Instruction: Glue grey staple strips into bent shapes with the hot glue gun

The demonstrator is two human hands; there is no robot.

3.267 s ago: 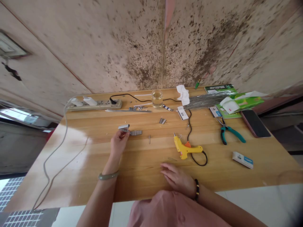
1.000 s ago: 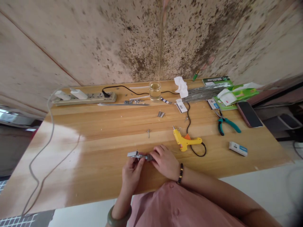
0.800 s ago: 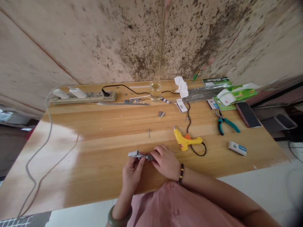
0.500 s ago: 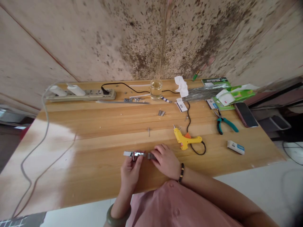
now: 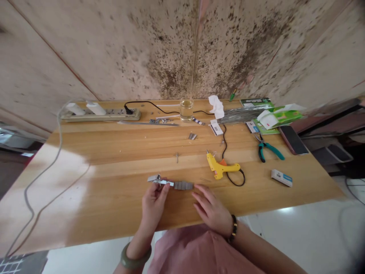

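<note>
My left hand (image 5: 154,203) pinches a shiny silver metal piece (image 5: 167,183) between thumb and fingers near the table's front edge. A small upright bit and a flat tab stick out at its left end. In line with its right end lies a row of grey metal segments (image 5: 183,185); whether the two are joined I cannot tell. My right hand (image 5: 212,211) is open, its fingers spread low over the wood, the index fingertip close to the row's right end. Beyond the hands lies a small cross-shaped metal piece (image 5: 177,157). Thin wires (image 5: 205,179) lie above my right hand.
A yellow glue gun (image 5: 222,167) lies right of centre with its black cord. Farther right are teal-handled pliers (image 5: 269,149), a small box (image 5: 281,178) and a phone (image 5: 293,140). A glass of liquid (image 5: 186,110) and a power strip (image 5: 114,115) stand along the wall.
My right hand has drawn back to the right, off the grey segments, and its fingers have opened. The row of segments now shows fully. My left hand keeps its hold on the silver piece.
</note>
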